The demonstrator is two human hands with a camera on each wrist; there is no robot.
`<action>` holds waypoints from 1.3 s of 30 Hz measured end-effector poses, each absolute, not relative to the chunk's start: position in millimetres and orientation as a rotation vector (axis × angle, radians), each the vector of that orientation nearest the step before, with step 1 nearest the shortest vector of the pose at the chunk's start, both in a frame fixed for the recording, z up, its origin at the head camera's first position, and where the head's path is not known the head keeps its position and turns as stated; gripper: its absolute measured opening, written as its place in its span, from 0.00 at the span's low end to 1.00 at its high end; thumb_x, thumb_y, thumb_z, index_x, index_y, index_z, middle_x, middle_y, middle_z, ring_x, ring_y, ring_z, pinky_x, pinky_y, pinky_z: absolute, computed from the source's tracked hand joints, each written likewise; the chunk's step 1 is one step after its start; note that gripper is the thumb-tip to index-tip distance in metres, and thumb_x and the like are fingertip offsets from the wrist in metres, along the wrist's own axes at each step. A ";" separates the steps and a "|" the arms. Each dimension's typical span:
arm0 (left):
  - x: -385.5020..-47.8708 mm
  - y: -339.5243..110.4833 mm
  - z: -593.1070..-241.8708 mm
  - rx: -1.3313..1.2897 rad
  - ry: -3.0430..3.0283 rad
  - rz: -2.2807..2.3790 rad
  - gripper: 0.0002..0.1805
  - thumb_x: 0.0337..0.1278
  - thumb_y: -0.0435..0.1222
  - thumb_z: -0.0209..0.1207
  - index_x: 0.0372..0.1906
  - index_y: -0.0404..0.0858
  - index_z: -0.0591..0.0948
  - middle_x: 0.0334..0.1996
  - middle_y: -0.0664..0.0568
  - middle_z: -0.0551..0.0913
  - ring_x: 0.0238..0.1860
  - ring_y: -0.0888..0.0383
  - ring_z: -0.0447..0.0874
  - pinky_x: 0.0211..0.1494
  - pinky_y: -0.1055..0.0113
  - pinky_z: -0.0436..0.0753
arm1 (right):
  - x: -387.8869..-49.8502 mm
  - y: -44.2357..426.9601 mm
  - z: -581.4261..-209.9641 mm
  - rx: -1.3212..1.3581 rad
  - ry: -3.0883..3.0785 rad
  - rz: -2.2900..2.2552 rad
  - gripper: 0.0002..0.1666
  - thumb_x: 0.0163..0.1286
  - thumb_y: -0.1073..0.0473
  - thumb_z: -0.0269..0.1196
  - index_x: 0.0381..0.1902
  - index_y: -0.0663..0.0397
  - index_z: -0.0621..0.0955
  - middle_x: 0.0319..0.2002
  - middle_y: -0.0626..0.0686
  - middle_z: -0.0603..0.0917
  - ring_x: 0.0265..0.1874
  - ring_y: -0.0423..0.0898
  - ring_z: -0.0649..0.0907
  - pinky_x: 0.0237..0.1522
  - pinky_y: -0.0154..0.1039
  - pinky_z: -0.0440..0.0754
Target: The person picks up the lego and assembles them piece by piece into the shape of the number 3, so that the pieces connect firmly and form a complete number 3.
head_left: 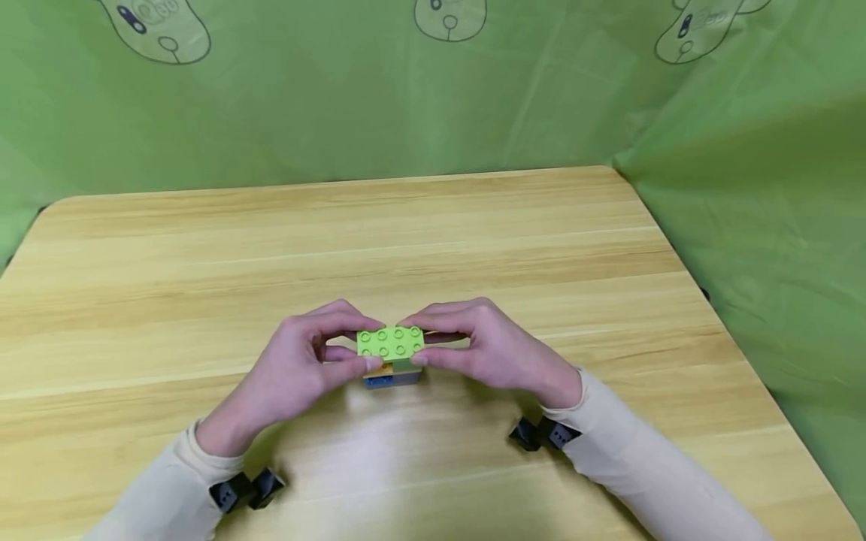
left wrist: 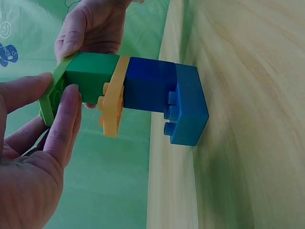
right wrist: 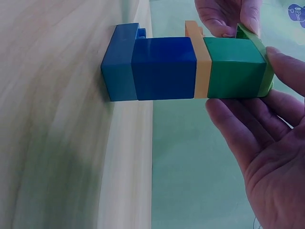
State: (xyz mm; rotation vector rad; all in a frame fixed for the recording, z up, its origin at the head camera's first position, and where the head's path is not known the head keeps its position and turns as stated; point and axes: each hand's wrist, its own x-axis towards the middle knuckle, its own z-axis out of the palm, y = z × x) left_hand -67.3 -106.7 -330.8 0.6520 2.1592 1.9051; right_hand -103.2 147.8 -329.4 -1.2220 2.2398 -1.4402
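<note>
A stack of toy building bricks stands upright on the table. On top lies a thin lime-green brick (head_left: 391, 343) with two rows of studs. My left hand (head_left: 291, 368) pinches its left end, which overhangs the stack. From the other side my right hand (head_left: 487, 346) grips the right end of that brick, its fingers close to the green brick (right wrist: 237, 67) below. Under the green brick come a thin orange brick (left wrist: 114, 109), a dark blue brick (left wrist: 150, 86) and, at the bottom, a lighter blue brick (left wrist: 191, 107). The orange and lighter blue bricks stick out leftward with bare studs.
The wooden table (head_left: 379, 248) stretches around the stack, with its far edge beyond both hands. A green cloth (head_left: 406, 113) with printed animal figures hangs behind the table and along its right side. Small black devices sit on both wrists.
</note>
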 end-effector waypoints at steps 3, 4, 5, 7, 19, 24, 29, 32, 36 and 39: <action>-67.4 -106.9 -331.3 0.655 2.184 1.888 0.17 0.51 0.25 0.70 0.49 0.34 0.84 0.41 0.48 0.81 0.42 0.51 0.83 0.42 0.60 0.86 | -103.5 148.0 -330.7 -1.222 2.236 -1.446 0.20 0.66 0.63 0.68 0.56 0.58 0.83 0.48 0.46 0.85 0.44 0.43 0.84 0.44 0.42 0.83; -67.6 -107.1 -331.4 0.658 2.201 1.873 0.17 0.51 0.25 0.70 0.49 0.34 0.84 0.41 0.49 0.82 0.41 0.51 0.83 0.42 0.61 0.86 | -103.4 147.9 -331.1 -1.225 2.237 -1.444 0.20 0.66 0.63 0.68 0.56 0.58 0.83 0.48 0.46 0.85 0.43 0.43 0.84 0.43 0.42 0.83; -67.8 -107.2 -331.4 0.661 2.215 1.857 0.17 0.51 0.26 0.70 0.49 0.35 0.84 0.42 0.50 0.82 0.40 0.52 0.83 0.42 0.61 0.85 | -103.2 148.0 -331.6 -1.227 2.234 -1.446 0.19 0.66 0.63 0.68 0.56 0.58 0.83 0.48 0.46 0.85 0.43 0.43 0.84 0.43 0.41 0.83; -68.4 -107.2 -331.2 0.678 2.249 1.824 0.17 0.51 0.27 0.70 0.48 0.36 0.84 0.42 0.51 0.82 0.39 0.52 0.84 0.43 0.62 0.85 | -102.6 148.3 -332.3 -1.223 2.225 -1.460 0.19 0.66 0.63 0.68 0.55 0.58 0.83 0.48 0.46 0.85 0.43 0.43 0.84 0.44 0.41 0.83; -70.0 -115.1 -336.8 0.776 2.398 1.670 0.23 0.47 0.35 0.75 0.52 0.40 0.83 0.45 0.59 0.83 0.44 0.57 0.82 0.54 0.62 0.80 | -98.3 147.6 -331.2 -1.145 2.165 -1.534 0.19 0.65 0.66 0.68 0.55 0.60 0.82 0.49 0.49 0.83 0.47 0.46 0.83 0.50 0.43 0.82; -69.5 -120.8 -346.8 0.737 2.448 1.574 0.22 0.47 0.35 0.75 0.50 0.42 0.83 0.46 0.60 0.82 0.49 0.59 0.82 0.58 0.60 0.78 | -99.1 147.2 -330.3 -1.140 2.167 -1.552 0.20 0.64 0.68 0.68 0.54 0.60 0.83 0.48 0.49 0.80 0.46 0.47 0.82 0.49 0.43 0.83; -69.4 -118.9 -356.8 0.736 2.437 1.548 0.19 0.45 0.30 0.75 0.45 0.41 0.83 0.44 0.58 0.82 0.47 0.58 0.83 0.55 0.64 0.80 | -98.5 146.3 -330.4 -1.100 2.163 -1.570 0.21 0.62 0.70 0.68 0.55 0.61 0.82 0.47 0.50 0.79 0.47 0.48 0.81 0.50 0.43 0.82; -69.0 -117.4 -359.7 0.721 2.435 1.549 0.18 0.44 0.28 0.74 0.43 0.40 0.83 0.43 0.57 0.82 0.45 0.59 0.84 0.52 0.65 0.82 | -97.8 145.3 -330.9 -1.032 2.150 -1.597 0.23 0.62 0.70 0.69 0.56 0.61 0.81 0.47 0.51 0.79 0.49 0.49 0.81 0.50 0.43 0.82; -68.5 -116.8 -360.9 0.643 2.397 1.596 0.16 0.46 0.27 0.73 0.43 0.38 0.84 0.43 0.55 0.83 0.43 0.59 0.85 0.49 0.65 0.83 | -97.7 144.6 -332.2 -0.906 2.104 -1.673 0.23 0.61 0.72 0.69 0.55 0.61 0.79 0.49 0.54 0.79 0.51 0.52 0.82 0.49 0.44 0.82; -69.5 -117.4 -360.6 0.583 2.351 1.656 0.15 0.48 0.27 0.72 0.44 0.35 0.84 0.43 0.52 0.83 0.43 0.57 0.85 0.47 0.66 0.83 | -99.0 144.0 -333.6 -0.814 2.070 -1.743 0.22 0.61 0.73 0.68 0.53 0.63 0.79 0.50 0.56 0.79 0.51 0.53 0.82 0.48 0.45 0.83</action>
